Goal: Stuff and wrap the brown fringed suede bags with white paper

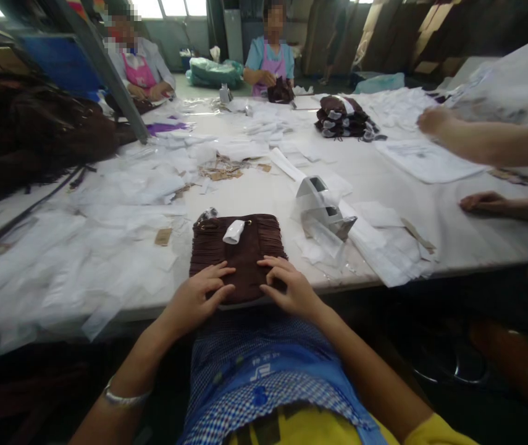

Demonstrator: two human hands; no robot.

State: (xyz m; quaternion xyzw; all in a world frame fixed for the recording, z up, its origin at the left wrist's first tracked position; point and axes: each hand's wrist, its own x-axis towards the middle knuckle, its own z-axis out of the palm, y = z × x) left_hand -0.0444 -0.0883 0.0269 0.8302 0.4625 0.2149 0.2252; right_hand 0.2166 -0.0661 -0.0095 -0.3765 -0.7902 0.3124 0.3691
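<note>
A dark brown fringed bag [245, 266] lies flat at the table's near edge, right in front of me. White wrapping [234, 232] covers a small part near its top, between gold-coloured rings. My left hand [201, 290] rests on the bag's lower left, fingers stretched out and thumb apart. On the lower right side, my right hand [289, 287] touches the bag in the same way, with its fingers spread. Neither hand grips anything.
Right of the bag stands a grey tape dispenser [322, 207]. White tissue sheets [120, 247] spread over the left side. Stacked brown bags [344, 117] sit further back. Co-workers are across the table, and another person's arms [490, 139] reach in from the right.
</note>
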